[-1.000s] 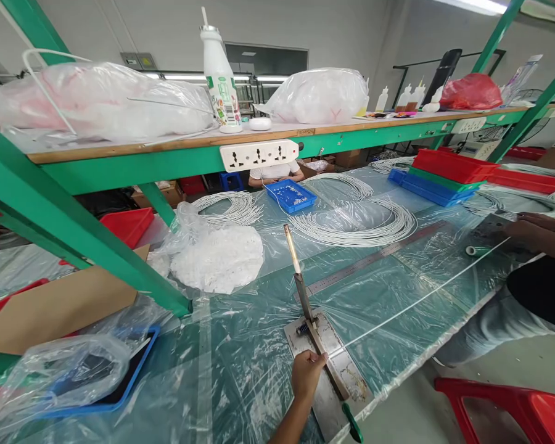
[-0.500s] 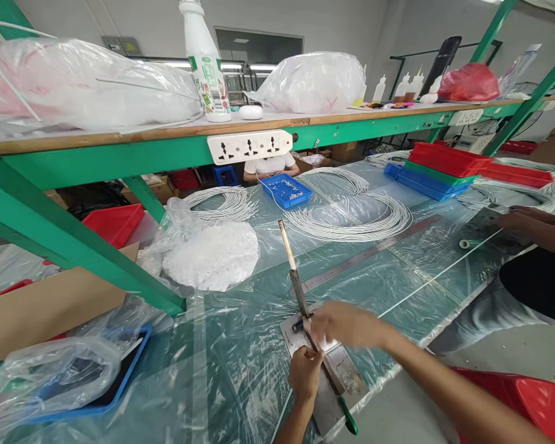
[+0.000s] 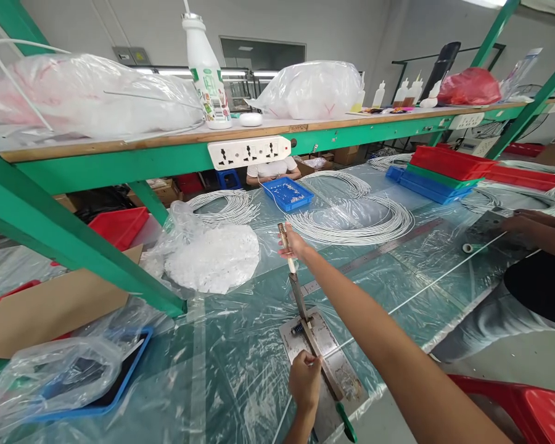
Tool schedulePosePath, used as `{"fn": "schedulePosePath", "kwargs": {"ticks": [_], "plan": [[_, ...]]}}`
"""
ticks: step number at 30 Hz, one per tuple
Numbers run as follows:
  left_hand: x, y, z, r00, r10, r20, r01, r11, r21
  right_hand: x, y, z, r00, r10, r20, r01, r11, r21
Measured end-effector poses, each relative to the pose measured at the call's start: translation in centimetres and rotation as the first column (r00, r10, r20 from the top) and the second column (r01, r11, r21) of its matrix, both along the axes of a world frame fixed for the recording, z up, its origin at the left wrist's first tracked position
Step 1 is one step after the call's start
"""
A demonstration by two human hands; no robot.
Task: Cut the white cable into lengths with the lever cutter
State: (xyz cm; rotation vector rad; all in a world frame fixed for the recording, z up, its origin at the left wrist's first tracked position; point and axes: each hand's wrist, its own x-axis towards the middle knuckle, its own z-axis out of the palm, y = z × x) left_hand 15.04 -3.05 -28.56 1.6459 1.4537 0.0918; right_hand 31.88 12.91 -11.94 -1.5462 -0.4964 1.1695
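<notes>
1. The raised lever (image 3: 287,253) of a cutter is gripped near its top by the right hand (image 3: 292,244), the fingers closed round it and the arm stretched out over the worktop (image 3: 240,364).
2. The metal base plate (image 3: 326,361) of the cutter is lain flat at the near edge of the worktop, directly below the lever.
3. The left hand (image 3: 305,381) is closed into a fist on the near part of the base plate; a white cord (image 3: 425,290) is met there, though whether it is pinched between the fingers cannot be told.
4. The cord is stretched taut from the base plate away to the right, where the hands of another person (image 3: 520,221) are rested on the worktop.
5. A long steel ruler (image 3: 374,256) is laid flat beyond the base plate, running to the right.
6. Coils of white cord (image 3: 351,225) are spread behind the lever, and a small blue tray (image 3: 287,193) is set further back.
7. A heap of white parts in a clear bag (image 3: 213,256) is seen left of the lever.
8. A white socket strip (image 3: 250,152) is fixed to the green shelf (image 3: 120,163) above the lever.
</notes>
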Motion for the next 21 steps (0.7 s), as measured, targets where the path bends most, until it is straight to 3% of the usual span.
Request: {"fn": "schedulePosePath", "kwargs": {"ticks": [4,7,10,13,15,18,21], "plan": [[0.0,-0.1,0.0,1.000,0.012,0.029,-0.012,1.000,-0.007,0.5,-4.1,1.9,0.998,0.037,-0.050,-0.037,0.999,0.002],[0.0,0.0,-0.3,0.999,0.023,0.043,-0.023,1.000,-0.015,0.1,-10.5,3.3,0.993,0.103,-0.054,-0.104,0.994,-0.015],[0.0,0.1,-0.7,0.998,0.019,0.066,-0.018,1.000,-0.013,-1.5,-18.5,3.5,0.984,0.176,-0.032,-0.179,0.980,-0.092],[0.1,0.0,-1.2,0.994,0.022,0.104,-0.022,1.000,-0.002,-3.7,-25.4,2.0,0.978,0.178,-0.113,-0.194,0.969,-0.154],[0.1,0.0,-1.4,0.993,0.028,0.118,-0.028,1.000,-0.002,-5.3,-28.5,0.3,0.977,0.130,-0.168,-0.164,0.964,-0.210],[0.2,0.0,-1.6,0.990,0.041,0.134,-0.039,0.999,-0.019,-7.4,-30.8,-2.8,0.989,0.065,-0.129,-0.103,0.946,-0.307],[0.2,0.0,-1.5,0.984,0.062,0.165,-0.058,0.998,-0.026,-9.0,-31.5,-5.8,0.996,0.091,-0.014,-0.090,0.928,-0.361]]}}
